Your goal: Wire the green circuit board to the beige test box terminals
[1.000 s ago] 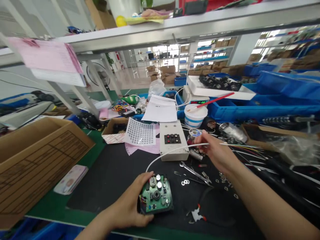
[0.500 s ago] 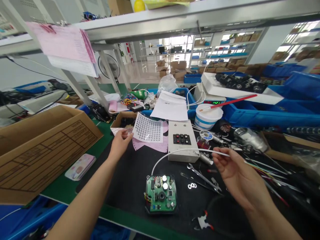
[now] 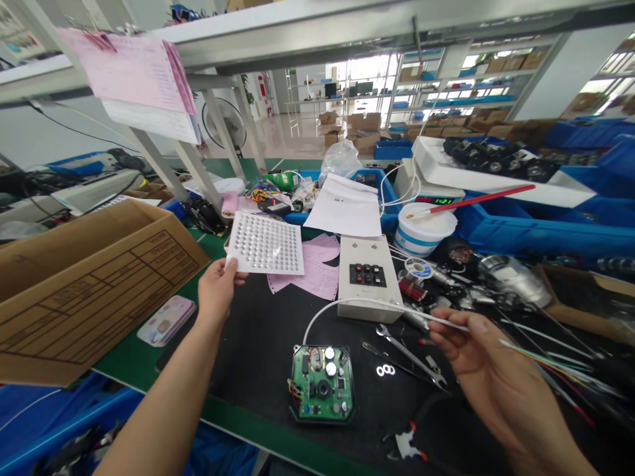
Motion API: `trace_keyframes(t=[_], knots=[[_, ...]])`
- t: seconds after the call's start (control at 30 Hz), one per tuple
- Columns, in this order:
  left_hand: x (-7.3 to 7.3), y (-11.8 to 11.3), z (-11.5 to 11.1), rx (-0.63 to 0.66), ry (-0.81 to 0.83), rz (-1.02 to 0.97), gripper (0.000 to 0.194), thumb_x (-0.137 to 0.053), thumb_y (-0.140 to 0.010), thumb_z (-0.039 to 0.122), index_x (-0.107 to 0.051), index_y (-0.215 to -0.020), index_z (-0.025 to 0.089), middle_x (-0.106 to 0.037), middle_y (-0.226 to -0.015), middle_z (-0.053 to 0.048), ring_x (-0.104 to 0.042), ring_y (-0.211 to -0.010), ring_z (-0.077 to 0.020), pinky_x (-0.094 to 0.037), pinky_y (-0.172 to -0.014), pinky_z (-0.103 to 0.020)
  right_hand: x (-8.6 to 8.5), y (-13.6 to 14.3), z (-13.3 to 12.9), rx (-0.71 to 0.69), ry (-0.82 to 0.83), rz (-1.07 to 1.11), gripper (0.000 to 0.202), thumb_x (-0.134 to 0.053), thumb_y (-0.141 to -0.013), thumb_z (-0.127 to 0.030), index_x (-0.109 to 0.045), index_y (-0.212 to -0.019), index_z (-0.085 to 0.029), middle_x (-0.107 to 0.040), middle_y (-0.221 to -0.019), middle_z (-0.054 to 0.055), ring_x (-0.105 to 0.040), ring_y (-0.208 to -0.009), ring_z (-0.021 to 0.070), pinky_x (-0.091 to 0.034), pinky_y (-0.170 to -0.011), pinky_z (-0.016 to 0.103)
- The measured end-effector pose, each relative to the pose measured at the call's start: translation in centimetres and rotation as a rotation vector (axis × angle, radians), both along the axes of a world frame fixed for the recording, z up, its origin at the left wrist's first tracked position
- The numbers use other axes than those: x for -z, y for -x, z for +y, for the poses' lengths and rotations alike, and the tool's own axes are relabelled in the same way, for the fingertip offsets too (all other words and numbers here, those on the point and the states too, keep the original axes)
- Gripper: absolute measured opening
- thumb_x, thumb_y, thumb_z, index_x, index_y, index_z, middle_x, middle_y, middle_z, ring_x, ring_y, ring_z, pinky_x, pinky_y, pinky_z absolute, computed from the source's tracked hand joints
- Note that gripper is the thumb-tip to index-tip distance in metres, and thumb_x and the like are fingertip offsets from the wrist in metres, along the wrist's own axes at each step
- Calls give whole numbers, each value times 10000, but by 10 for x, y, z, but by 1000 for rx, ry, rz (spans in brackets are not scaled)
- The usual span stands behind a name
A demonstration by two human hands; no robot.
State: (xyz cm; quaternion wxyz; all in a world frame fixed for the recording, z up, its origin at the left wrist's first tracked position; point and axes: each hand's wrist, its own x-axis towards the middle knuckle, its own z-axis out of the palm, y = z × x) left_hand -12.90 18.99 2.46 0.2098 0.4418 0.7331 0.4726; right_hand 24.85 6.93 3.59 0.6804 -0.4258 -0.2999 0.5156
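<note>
My left hand (image 3: 218, 285) pinches the lower left corner of a white sheet (image 3: 265, 244) covered with rows of small round dots, held up above pink papers (image 3: 315, 271). Between the fingers of my right hand (image 3: 479, 350) runs a white cable (image 3: 364, 302). Its far end curves down to a green circuit board (image 3: 322, 383) in a black housing, which lies on the black mat. Coloured wire ends stick out to the right of my right hand. Beside the board are a wrench (image 3: 411, 357), several washers (image 3: 385, 370) and red-handled cutters (image 3: 407, 441).
A grey switch box (image 3: 370, 311) stands behind the board, with a white tub (image 3: 424, 231) and brush to its right. An open cardboard box (image 3: 104, 284) fills the left side. Metal parts and wires crowd the right. A shelf beam (image 3: 297, 43) crosses overhead.
My left hand has taken hold of the dotted sheet and moved it left and toward me, off the pink papers. My right hand keeps its grip on the cable.
</note>
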Motion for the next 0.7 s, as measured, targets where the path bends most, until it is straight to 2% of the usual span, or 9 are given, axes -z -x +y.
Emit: trace_keyframes(t=[0.17,0.33,0.37,0.43,0.5,0.53,0.6,0.7], knots=[[18,38,-49,-121,57,-37,221,-512,-814,347,-573,-887,148,-654,-677,-30,-654,-628,-180,-542,-581,-279,-1,3,0,3,30,7,262,-815,-723,-454,-737,-771,-208,-706,-917,54,-695,-746,166,-609,-686,205],[32,70,-86,-145,180,106,398,-490,-721,482,-599,-898,142,-655,-633,-59,-652,-574,-247,-569,-587,-390,-1,5,2,-25,33,14,258,-825,-714,-445,-738,-760,-207,-704,-922,47,-694,-766,169,-606,-701,198],[31,73,-91,-149,195,174,428,-503,-701,493,-606,-921,141,-659,-671,-73,-664,-637,-281,-573,-626,-436,1,4,2,-42,27,8,246,-813,-732,-438,-739,-769,-207,-703,-933,47,-694,-777,169,-605,-711,197],[25,71,-96,-173,180,355,518,-538,-675,500,-601,-1024,122,-661,-855,-136,-637,-925,-384,-531,-804,-558,4,1,2,-90,13,-9,219,-778,-781,-425,-743,-797,-210,-699,-966,50,-694,-805,171,-602,-736,202],[16,59,-93,-165,113,550,611,-546,-705,503,-559,-1153,88,-595,-1095,-203,-469,-1193,-440,-391,-990,-625,8,-3,1,-136,-6,-27,202,-740,-823,-416,-744,-822,-214,-693,-992,52,-692,-826,173,-601,-751,208],[11,50,-88,-123,74,632,615,-531,-740,501,-546,-1186,77,-558,-1170,-217,-415,-1242,-435,-338,-1040,-619,9,-4,0,-147,-12,-35,197,-726,-838,-413,-744,-832,-217,-690,-1001,52,-691,-832,173,-600,-754,209],[1,27,-70,47,18,753,496,-506,-806,456,-597,-1136,97,-576,-1167,-197,-483,-1173,-385,-356,-1045,-567,10,-3,-2,-142,-17,-44,198,-714,-848,-416,-743,-843,-220,-685,-1010,51,-689,-836,171,-598,-763,208],[-8,-10,-27,291,-46,875,315,-542,-853,345,-647,-1072,145,-618,-1147,-150,-533,-1117,-320,-397,-1030,-484,7,1,-7,-86,-5,-45,211,-736,-824,-425,-741,-818,-215,-686,-991,50,-691,-808,167,-597,-763,204]])
